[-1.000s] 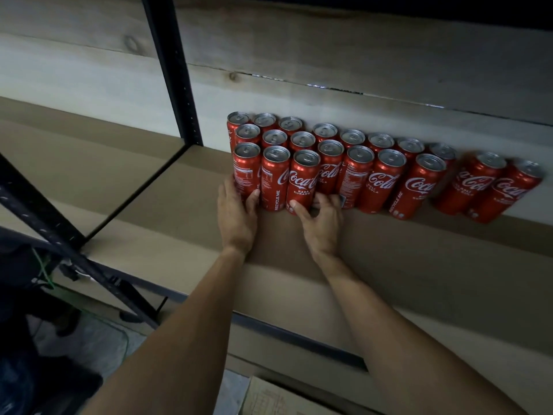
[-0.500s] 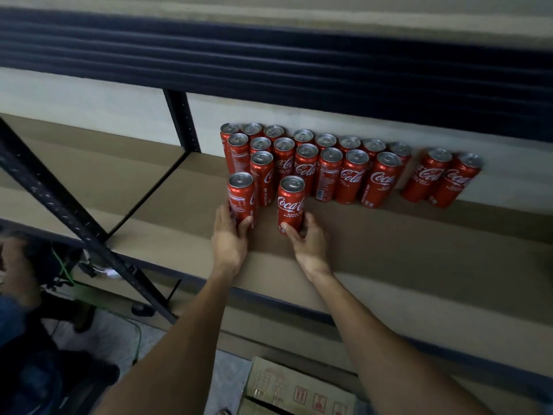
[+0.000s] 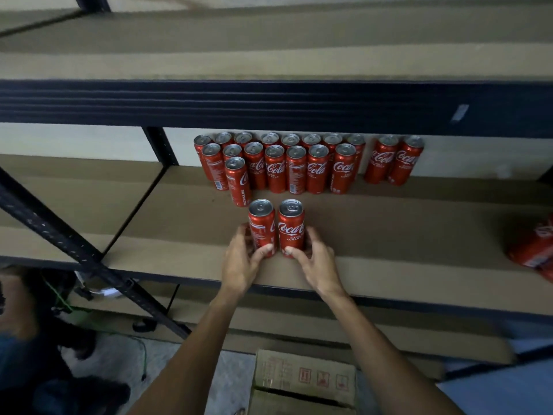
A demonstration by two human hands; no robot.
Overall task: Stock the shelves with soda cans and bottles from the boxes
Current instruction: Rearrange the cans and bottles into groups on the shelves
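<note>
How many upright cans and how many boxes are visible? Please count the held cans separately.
Held cans: 2, one in the left hand, one in the right hand
Free cans: 18
Box: 1
Total: 21
The blurred cans at the right edge are not counted.

Dim, soft, edges warped and blurred.

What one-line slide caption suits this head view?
Left hand grips the left can, right hand the right can, upright on the shelf before the stocked cans.
</note>
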